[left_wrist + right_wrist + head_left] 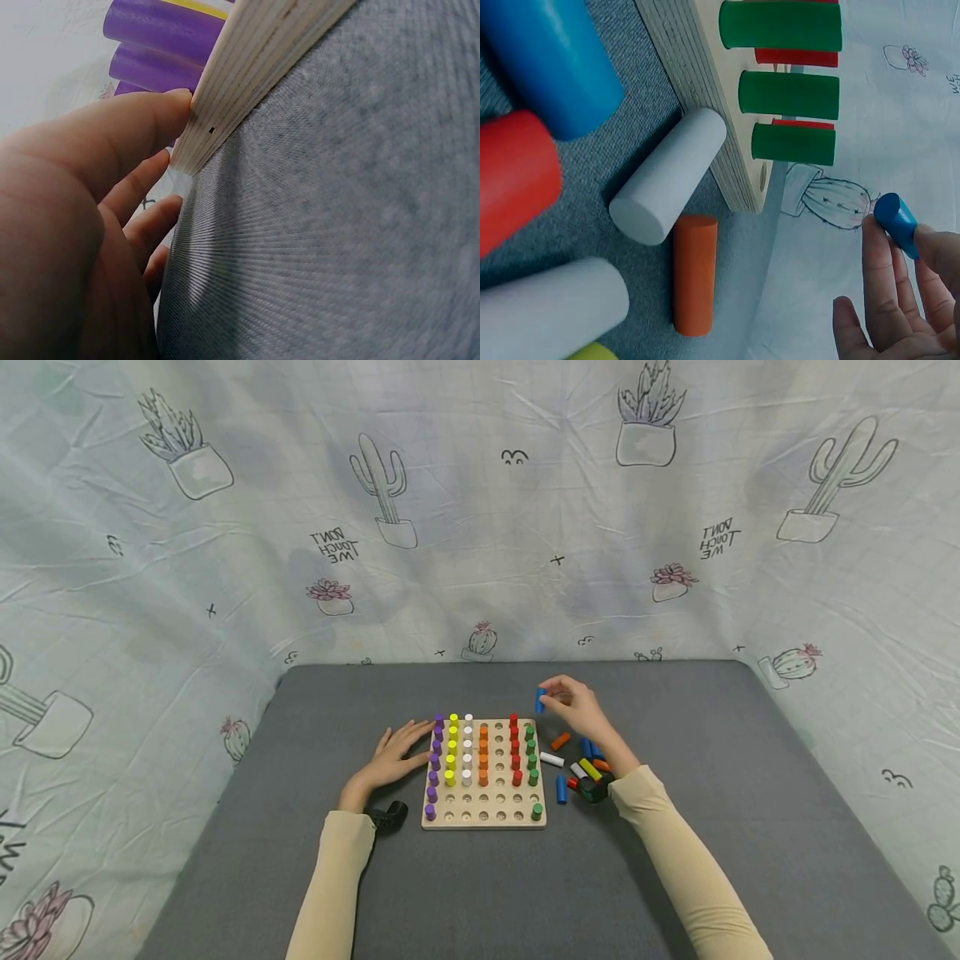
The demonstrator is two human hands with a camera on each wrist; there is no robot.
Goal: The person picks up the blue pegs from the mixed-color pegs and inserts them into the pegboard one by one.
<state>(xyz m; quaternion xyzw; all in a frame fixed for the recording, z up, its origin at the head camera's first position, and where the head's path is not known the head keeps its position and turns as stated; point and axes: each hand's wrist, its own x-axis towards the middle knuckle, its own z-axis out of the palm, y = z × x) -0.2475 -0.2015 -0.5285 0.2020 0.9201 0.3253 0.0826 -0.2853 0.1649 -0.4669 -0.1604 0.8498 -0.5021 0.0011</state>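
Note:
My right hand (577, 708) pinches a blue peg (540, 700) between thumb and fingertips, above the far right corner of a wooden pegboard (480, 826). In the right wrist view, that blue peg (894, 221) is raised past the board's end. My left hand (392, 758) lies at the board's left side with its fingers extended. Its thumb (161, 112) touches the side edge near the purple pegs (161, 34). Purple, yellow, white, orange, red and green pegs stand in columns. A column of bare holes (499, 767) shows between the orange and red pegs.
Loose pegs lie right of the board: a white peg (552, 760) by its edge, an orange peg (560, 741), a blue peg (562, 790), a yellow-green peg (590, 769) and several others. Part of this pile sits under my right wrist. A patterned cloth (480, 527) hangs behind the grey table (480, 893).

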